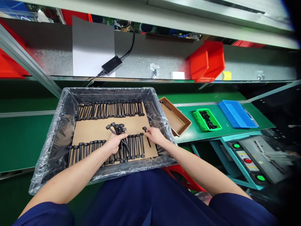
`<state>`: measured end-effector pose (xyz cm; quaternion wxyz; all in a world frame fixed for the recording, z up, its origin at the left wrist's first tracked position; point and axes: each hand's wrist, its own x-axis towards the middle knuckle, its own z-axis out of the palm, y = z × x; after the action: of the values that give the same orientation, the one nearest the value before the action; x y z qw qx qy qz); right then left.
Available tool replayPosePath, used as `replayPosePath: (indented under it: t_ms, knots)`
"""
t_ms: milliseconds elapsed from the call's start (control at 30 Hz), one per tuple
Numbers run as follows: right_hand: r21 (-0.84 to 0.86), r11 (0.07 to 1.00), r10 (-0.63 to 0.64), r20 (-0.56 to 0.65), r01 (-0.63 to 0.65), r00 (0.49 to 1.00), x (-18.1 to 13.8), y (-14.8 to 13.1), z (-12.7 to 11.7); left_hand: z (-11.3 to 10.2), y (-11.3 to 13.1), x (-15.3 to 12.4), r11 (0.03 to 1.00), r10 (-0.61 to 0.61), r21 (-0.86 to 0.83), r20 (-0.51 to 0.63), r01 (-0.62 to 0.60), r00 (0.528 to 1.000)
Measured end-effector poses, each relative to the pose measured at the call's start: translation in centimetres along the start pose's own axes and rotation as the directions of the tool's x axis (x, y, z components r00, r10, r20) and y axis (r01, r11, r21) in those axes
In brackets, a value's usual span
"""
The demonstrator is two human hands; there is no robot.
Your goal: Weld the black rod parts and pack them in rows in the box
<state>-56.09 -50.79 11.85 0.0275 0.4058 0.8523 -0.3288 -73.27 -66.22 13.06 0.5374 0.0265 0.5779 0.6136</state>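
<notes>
A grey bin (pixel 61 125) lined with clear plastic rests on my lap. A brown cardboard sheet (pixel 94 129) lies inside it. Two rows of black bolts lie on the sheet, a far row (pixel 110 110) and a near row (pixel 94 149). My left hand (pixel 115 142) grips a bunch of black bolts (pixel 117 128) with their heads pointing up and away. My right hand (pixel 153 135) pinches a single black bolt (pixel 147 136) at the right end of the near row.
A brown tray (pixel 175 116), a green tray of small black parts (pixel 207 119) and a blue lid (pixel 236 113) sit on the green bench to the right. A red bin (pixel 207 61) and a black power adapter (pixel 111 65) are on the shelf behind. A button panel (pixel 248 160) is lower right.
</notes>
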Motion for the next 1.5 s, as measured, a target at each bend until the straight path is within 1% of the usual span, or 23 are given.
replayPosePath:
  t_ms: [33, 100, 167, 267, 333, 433, 533, 600, 700, 767, 833, 867, 900, 967, 1000, 1067, 1133, 1200, 1300, 1367, 1400, 1467, 1500]
  knots:
    - [-0.196, 0.976, -0.079, 0.077, 0.093, 0.994, -0.2, 0.7, 0.1, -0.1, -0.2, 0.1, 1.000, 0.000, 0.010, -0.004, 0.000, 1.000]
    - [-0.458, 0.829, -0.209, 0.281, 0.322, 0.937, -0.8, 1.6, 0.8, -0.1, -0.6, 0.1, 0.999, 0.009, 0.044, 0.001, -0.010, 1.000]
    - [-0.555, 0.655, -0.269, 0.462, 0.512, 0.845, -1.5, 1.9, 1.9, -0.2, -0.9, -0.1, 0.997, 0.002, 0.073, 0.016, -0.003, 1.000]
    - [-0.585, 0.494, -0.271, 0.600, 0.643, 0.753, -2.3, 2.1, 3.3, -0.1, -0.9, -0.3, 0.997, -0.022, 0.071, 0.016, 0.021, 1.000]
    - [-0.582, 0.448, -0.265, 0.638, 0.678, 0.723, -2.5, 2.2, 3.8, -0.1, -0.8, -0.5, 0.998, -0.021, 0.056, 0.017, 0.020, 1.000]
    - [-0.574, 0.419, -0.284, 0.653, 0.704, 0.702, -2.6, 2.2, 4.3, 0.0, -0.5, -0.8, 0.999, -0.020, 0.040, 0.031, 0.019, 0.999]
    - [-0.545, 0.421, -0.316, 0.661, 0.725, 0.681, -2.7, 2.2, 4.5, 0.2, -0.4, -1.0, 0.999, -0.015, 0.042, 0.032, 0.014, 0.999]
    - [-0.536, 0.444, -0.310, 0.660, 0.718, 0.684, -2.8, 2.2, 4.4, 0.2, -0.4, -1.0, 0.999, -0.004, 0.044, 0.029, 0.003, 1.000]
    - [-0.518, 0.544, -0.278, 0.630, 0.660, 0.725, -2.5, 2.1, 3.7, 0.2, -0.5, -0.9, 1.000, -0.007, 0.026, 0.041, 0.006, 0.999]
    - [-0.440, 0.714, -0.297, 0.514, 0.544, 0.805, -2.2, 1.6, 2.9, 0.2, -0.6, -0.8, 1.000, -0.008, 0.018, 0.050, 0.008, 0.999]
    - [-0.193, 0.922, -0.272, 0.298, 0.337, 0.915, -1.9, 0.5, 2.3, 0.2, -0.8, -0.8, 0.999, 0.012, 0.033, 0.064, -0.014, 0.998]
    - [0.007, 0.975, -0.218, 0.209, 0.221, 0.953, -1.8, -0.3, 2.2, 0.2, -0.9, -0.8, 0.999, 0.021, 0.047, 0.072, -0.024, 0.997]
    - [0.220, 0.969, -0.154, 0.163, 0.117, 0.975, -1.9, -1.2, 2.2, 0.2, -0.9, -0.9, 0.998, 0.026, 0.063, 0.084, -0.031, 0.996]
    - [0.568, 0.823, -0.086, 0.171, -0.027, 0.981, -2.1, -3.3, 2.7, 0.1, -1.0, -1.1, 0.995, 0.037, 0.091, 0.132, -0.050, 0.991]
    - [0.681, 0.730, -0.083, 0.183, -0.066, 0.980, -2.3, -4.3, 3.0, 0.1, -1.0, -1.2, 0.992, 0.045, 0.106, 0.159, -0.062, 0.986]
    - [0.812, 0.569, -0.051, 0.194, -0.131, 0.980, -2.7, -5.9, 3.8, 0.0, -0.9, -1.4, 0.986, 0.062, 0.142, 0.206, -0.092, 0.977]
    - [0.869, 0.443, 0.037, 0.229, -0.221, 0.973, -3.0, -7.0, 4.3, 0.1, -0.8, -1.5, 0.982, 0.065, 0.161, 0.221, -0.102, 0.973]
    - [0.891, 0.363, 0.094, 0.257, -0.274, 0.962, -3.0, -7.3, 4.4, 0.2, -0.6, -1.6, 0.985, 0.053, 0.149, 0.228, -0.089, 0.972]
    - [0.901, 0.362, 0.109, 0.212, -0.238, 0.971, -2.3, -6.3, 3.9, 0.4, -0.4, -1.7, 0.993, 0.036, 0.103, 0.198, -0.057, 0.980]
    - [0.868, 0.446, 0.149, 0.170, -0.219, 0.974, -1.2, -4.9, 3.2, 0.4, -0.3, -1.8, 0.996, 0.003, 0.087, 0.159, -0.018, 0.987]
    - [0.812, 0.535, 0.199, 0.147, -0.233, 0.969, -0.6, -4.0, 2.9, 0.4, -0.2, -1.8, 0.997, -0.012, 0.082, 0.152, 0.000, 0.988]
    - [0.615, 0.729, 0.320, 0.082, -0.301, 0.944, 0.6, -2.0, 2.3, 0.4, 0.0, -1.8, 0.997, -0.036, 0.071, 0.165, 0.025, 0.986]
    - [0.503, 0.794, 0.370, 0.044, -0.341, 0.928, 1.0, -1.0, 2.1, 0.4, 0.1, -1.9, 0.997, -0.043, 0.067, 0.176, 0.031, 0.984]
